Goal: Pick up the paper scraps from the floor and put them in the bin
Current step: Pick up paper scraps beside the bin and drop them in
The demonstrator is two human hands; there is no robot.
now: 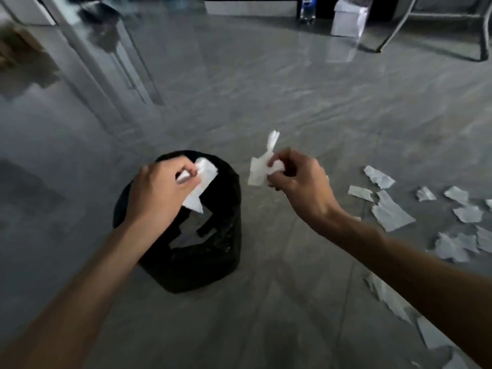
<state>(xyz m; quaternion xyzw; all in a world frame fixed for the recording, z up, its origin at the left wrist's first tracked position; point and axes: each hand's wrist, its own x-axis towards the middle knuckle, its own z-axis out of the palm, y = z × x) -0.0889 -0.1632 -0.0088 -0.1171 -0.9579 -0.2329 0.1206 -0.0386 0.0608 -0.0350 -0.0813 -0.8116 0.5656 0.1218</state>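
I noted the left hand (159,190) over the black-lined bin (213,262), fingers curled round a white paper scrap (203,177) above its mouth. The right hand (298,179), just right of the bin, pinched a bunch of scraps (259,170). More torn scraps (391,211) lay scattered on the grey floor (266,102) at near right. A Pepsi bottle (308,8) and a white box (349,18) stood at the far side.

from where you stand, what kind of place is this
Most likely a room in a home or small office: a glossy grey tiled floor, a soda bottle and white box by the far wall, metal chair legs at the far right, and a small black-lined bin.
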